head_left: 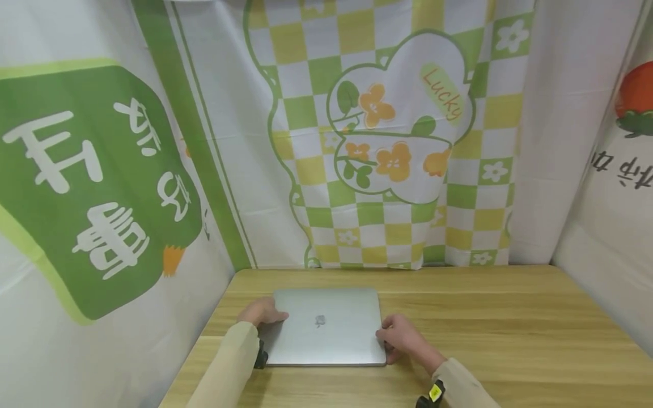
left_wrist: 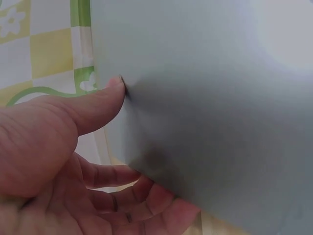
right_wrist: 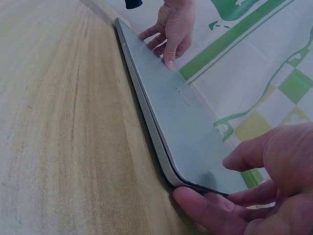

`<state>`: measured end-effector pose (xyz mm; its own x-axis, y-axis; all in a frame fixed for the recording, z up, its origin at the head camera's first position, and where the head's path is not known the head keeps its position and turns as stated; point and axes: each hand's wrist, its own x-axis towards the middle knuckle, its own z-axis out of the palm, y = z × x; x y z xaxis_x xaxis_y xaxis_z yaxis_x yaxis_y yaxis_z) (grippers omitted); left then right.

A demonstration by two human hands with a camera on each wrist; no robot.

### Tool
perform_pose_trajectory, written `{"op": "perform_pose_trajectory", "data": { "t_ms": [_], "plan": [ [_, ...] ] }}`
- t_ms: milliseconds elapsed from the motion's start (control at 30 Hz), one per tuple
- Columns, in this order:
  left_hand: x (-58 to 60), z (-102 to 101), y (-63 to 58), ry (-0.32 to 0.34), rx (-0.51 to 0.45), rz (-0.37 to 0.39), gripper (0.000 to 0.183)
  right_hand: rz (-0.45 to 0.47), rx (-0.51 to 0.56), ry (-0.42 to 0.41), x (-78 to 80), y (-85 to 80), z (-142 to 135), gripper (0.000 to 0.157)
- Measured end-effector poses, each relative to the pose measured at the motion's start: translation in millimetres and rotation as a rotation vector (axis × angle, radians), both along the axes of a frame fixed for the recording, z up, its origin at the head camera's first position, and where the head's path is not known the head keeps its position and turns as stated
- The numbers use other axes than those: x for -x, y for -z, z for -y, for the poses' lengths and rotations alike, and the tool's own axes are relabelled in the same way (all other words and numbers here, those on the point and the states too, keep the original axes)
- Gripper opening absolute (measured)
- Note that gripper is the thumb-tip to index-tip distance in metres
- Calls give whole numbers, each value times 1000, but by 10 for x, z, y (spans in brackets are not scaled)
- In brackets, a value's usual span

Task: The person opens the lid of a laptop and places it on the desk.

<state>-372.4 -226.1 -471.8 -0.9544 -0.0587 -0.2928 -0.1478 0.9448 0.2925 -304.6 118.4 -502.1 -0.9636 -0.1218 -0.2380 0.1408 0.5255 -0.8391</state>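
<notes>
- At your far left, a white cloth with a green patch (head_left: 97,187) hangs beside the table (head_left: 510,340).
- Your left hand (head_left: 261,311) holds the laptop (head_left: 326,334) by its left side: the thumb presses on the lid, and the fingers curl in at the edge below it, a narrow gap apart.
- The laptop lies lid down on the table, between your two hands, its logo (head_left: 319,321) near the middle of the top.
- Your right hand (head_left: 401,335) is partly closed round the right side, near the front corner; some fingertips meet the edge while one digit reaches over the lid, and you cannot tell whether that one touches.
- Right of that hand, bare wood spreads toward another white cloth (head_left: 607,226).
</notes>
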Motion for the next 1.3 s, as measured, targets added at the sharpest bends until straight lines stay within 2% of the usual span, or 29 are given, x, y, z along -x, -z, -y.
{"op": "perform_pose_trajectory", "data": {
  "t_ms": [200,433,600,833,1000,1300],
  "plan": [
    [3,1,-13,-26,-17,15,72,11,-12,8,16,-6,-9,26],
    [-7,-34,-32,1,-25,14,72,14,-15,25,6,-1,-67,27],
    [-9,-99,-51,-16,-7,14,63,10,-5,20,5,0,-110,26],
    [-11,-200,-47,2,27,23,54,14,17,12,-1,18,-215,22],
    [-24,-223,-35,-16,6,30,60,13,36,11,-24,38,-251,19],
    [-4,-255,1,6,-14,13,69,39,83,45,-20,82,-308,16]
  ]
}}
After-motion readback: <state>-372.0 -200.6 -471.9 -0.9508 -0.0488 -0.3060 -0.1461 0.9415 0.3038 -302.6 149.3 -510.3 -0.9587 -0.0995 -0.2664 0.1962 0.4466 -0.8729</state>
